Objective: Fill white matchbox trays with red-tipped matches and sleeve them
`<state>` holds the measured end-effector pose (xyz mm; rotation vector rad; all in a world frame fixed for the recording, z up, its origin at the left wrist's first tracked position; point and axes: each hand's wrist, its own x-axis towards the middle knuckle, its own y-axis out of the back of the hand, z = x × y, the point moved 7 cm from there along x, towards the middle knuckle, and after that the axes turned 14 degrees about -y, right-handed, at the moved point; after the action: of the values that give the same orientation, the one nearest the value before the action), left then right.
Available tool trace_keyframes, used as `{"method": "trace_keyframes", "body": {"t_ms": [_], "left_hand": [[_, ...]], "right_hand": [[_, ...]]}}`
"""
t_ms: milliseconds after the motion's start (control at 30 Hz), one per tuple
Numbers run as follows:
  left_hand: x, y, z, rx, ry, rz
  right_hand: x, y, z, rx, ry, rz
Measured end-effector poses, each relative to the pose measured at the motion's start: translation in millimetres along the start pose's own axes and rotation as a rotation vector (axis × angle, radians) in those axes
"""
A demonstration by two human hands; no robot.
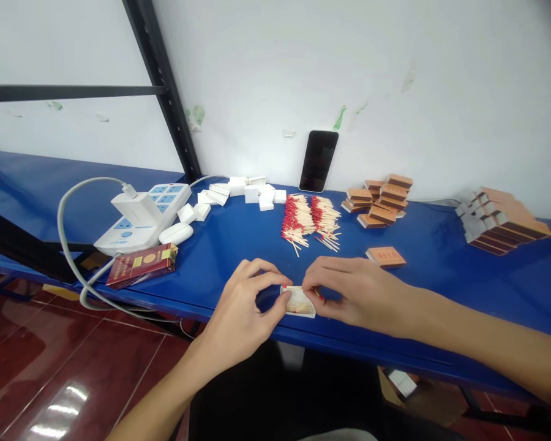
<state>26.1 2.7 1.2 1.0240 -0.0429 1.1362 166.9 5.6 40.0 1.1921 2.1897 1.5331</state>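
Observation:
Near the front edge of the blue shelf, a small white matchbox tray (303, 315) holds a layer of pale matches (298, 301). My left hand (252, 300) grips the tray's left end between thumb and fingers. At the tray's right end is my right hand (351, 291), its thumb and forefinger pinched on what looks like a match, mostly hidden by the fingers. Beyond my hands lie two piles of red-tipped matches, a left pile (297, 220) and a right pile (325, 219). One orange matchbox sleeve (386, 256) rests just past my right hand.
White trays (218, 194) lie scattered at the back left. Orange matchboxes (386, 205) are heaped at the back right, with a stacked block (505, 223) farther right. A phone (319, 160) leans on the wall. A power strip (142, 220), cable and dark red box (142, 264) sit left.

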Motion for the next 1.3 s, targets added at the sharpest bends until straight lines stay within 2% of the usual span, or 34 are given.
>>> {"method": "trace_keyframes", "body": {"t_ms": [233, 567, 733, 1033, 1300], "left_hand": [[0, 0.3, 2, -0.054, -0.005, 0.003], [1, -1.5, 5, -0.031, -0.039, -0.044], [2, -1.0, 5, -0.048, -0.042, -0.027], [-1, 0.8, 0, -0.044, -0.011, 0.013], [-3, -4.0, 7, 0.032, -0.042, -0.063]], "right_hand": [[-1, 3, 0, 0.025, 0.004, -0.006], [-1, -10, 4, -0.096, -0.048, -0.162], [0, -10, 4, -0.038, -0.061, -0.196], [-2, 3, 12, -0.03, -0.124, -0.108], [-2, 18, 7, -0.016, -0.173, -0.06]]}}
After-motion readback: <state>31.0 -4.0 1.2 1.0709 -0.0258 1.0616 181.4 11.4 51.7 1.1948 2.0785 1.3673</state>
